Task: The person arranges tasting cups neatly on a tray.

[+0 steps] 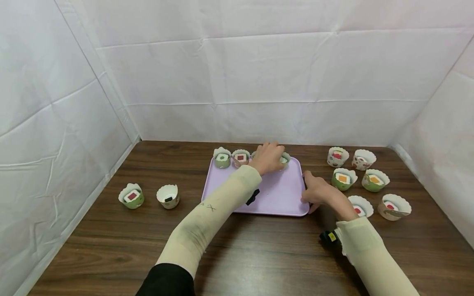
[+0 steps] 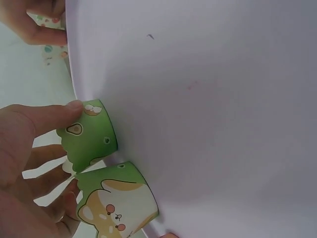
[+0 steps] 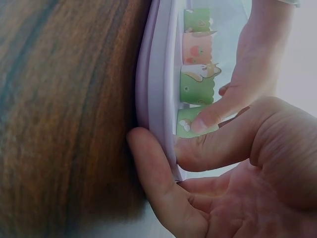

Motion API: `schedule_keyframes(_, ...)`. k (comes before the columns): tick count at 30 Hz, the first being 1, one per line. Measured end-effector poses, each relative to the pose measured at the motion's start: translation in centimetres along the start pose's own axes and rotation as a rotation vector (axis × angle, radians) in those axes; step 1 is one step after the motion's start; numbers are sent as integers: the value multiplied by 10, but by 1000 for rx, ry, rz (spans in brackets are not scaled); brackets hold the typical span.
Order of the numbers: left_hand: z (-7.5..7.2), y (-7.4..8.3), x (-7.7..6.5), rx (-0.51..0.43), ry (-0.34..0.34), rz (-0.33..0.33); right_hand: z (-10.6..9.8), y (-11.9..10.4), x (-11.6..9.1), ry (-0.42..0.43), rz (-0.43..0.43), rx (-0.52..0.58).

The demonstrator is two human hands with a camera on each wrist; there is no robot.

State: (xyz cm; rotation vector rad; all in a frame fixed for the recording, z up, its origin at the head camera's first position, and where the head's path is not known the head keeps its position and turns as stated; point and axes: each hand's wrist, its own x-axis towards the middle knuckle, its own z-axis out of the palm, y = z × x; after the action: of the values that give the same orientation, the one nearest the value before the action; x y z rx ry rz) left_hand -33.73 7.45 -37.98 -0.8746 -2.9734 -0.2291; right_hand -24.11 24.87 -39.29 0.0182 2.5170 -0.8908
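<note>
Nearest the person, there is open room on the brown table [image 1: 266, 255], between the two pale sleeves [image 1: 203, 222]. Next comes the purple tray [image 1: 275, 197], with its long way going left to right. It is flat and plain, with round corners and a low, raised rim. The right hand [image 1: 322, 191] pinches its right edge near the front corner, thumb on the rim and a finger on the outer side. The left arm crosses over the tray; to the right of it, the tray has a bare patch.

Out to the left sit a green cup with a red-and-white piece [image 1: 134, 200] and a pale cup [image 1: 168, 199]. Six more cups [image 1: 343, 183] sit to the right.

Farther off, the left hand [image 1: 268, 158] pinches a green avocado cup [image 2: 91, 136] at the far right of the tray, thumb on its side. The cup stands with its wavy mouth up. A green puppy cup [image 2: 116, 203] is just beside it, then a pink cup [image 3: 195, 48] and another green cup [image 1: 222, 162], in a row along the back rim. Behind hangs a white sheet [image 1: 259, 74].
</note>
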Motion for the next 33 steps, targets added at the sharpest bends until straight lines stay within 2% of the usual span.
schedule_keyframes(14, 3, 1, 2, 20, -4, -24, 1, 0, 1, 0, 0, 6)
schedule_keyframes(27, 2, 7, 0, -5, -24, -39, 2, 0, 0, -1, -1, 9)
schedule_keyframes(33, 0, 10, -1, 7, 10, -28, 1, 0, 0, -3, 2, 6)
